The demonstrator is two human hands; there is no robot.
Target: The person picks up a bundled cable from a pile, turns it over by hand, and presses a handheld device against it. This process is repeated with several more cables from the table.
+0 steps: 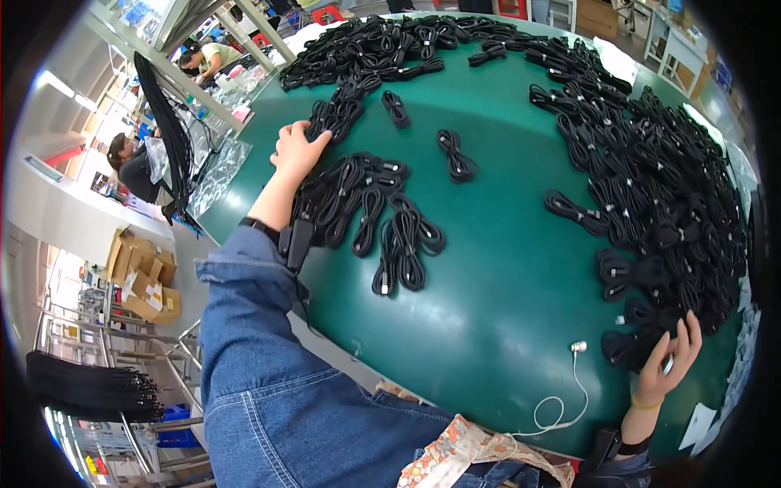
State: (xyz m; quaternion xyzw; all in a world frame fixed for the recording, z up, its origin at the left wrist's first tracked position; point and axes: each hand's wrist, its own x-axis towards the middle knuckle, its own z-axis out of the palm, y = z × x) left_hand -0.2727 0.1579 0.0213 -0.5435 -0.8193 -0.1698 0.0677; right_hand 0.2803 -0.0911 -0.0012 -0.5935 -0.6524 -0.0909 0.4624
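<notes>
My left hand (pixel 299 152) reaches to the far left of the green table, its fingers curled around the edge of a cluster of coiled black cables (pixel 346 114). What lies under its fingertips is partly hidden. Below that hand spreads another group of coiled cables (pixel 350 191), each tied into a figure-eight bundle with light connector tips. At the right, my right hand (pixel 671 362) hovers at the near end of a large heap of cable bundles (pixel 659 195), fingers apart beside a dark coil (pixel 622 346). A small silvery item shows between its fingers; I cannot tell what it is.
Two single cable bundles (pixel 455 154) lie mid-table, and more are heaped along the far edge. A white cord with an earbud (pixel 578 346) rests near the front edge of the green table (pixel 496 260). Cardboard boxes (pixel 145 281) and a metal rack stand at left; two people sit beyond.
</notes>
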